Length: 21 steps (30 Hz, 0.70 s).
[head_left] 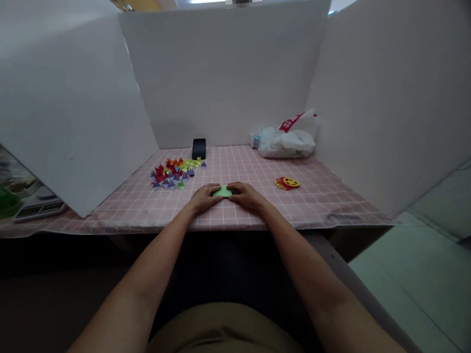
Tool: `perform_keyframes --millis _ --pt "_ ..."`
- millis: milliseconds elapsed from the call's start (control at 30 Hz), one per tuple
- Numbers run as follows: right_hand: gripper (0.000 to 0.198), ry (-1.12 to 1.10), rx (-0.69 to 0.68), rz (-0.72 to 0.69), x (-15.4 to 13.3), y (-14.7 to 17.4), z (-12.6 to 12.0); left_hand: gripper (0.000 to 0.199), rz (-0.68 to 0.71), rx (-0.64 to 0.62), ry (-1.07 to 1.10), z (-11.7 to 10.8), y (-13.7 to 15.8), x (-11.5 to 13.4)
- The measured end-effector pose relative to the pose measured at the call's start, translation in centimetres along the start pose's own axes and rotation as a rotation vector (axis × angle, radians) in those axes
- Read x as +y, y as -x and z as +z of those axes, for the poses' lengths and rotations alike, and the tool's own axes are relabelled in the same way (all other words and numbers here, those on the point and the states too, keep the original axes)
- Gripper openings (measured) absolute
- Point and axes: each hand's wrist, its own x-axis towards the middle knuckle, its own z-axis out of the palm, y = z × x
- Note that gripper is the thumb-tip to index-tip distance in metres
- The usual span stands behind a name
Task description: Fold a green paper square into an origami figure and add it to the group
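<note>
A small light-green paper piece lies on the pink checked tablecloth near the table's front edge. My left hand presses on its left side and my right hand on its right side, fingers curled over it. Most of the paper is hidden under my fingers. Just behind and to the left lies a cluster of several small folded paper shapes in red, orange, yellow-green and purple.
A black phone lies at the back. White plastic bags sit back right, and a red-and-yellow paper item lies to the right. White boards wall in the table. A scale sits outside the left board.
</note>
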Motion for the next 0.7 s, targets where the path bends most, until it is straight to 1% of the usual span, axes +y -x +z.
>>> perform_keyframes --millis 233,700 --pt "0.024 -0.018 -0.001 0.007 -0.9 0.3 -0.5 0.034 -0.01 0.02 0.023 0.0 0.1 0.2" --pt "0.025 -0.095 0.034 0.011 -1.1 0.3 -0.4 0.034 -0.036 0.014 0.065 -0.4 0.2 0.7"
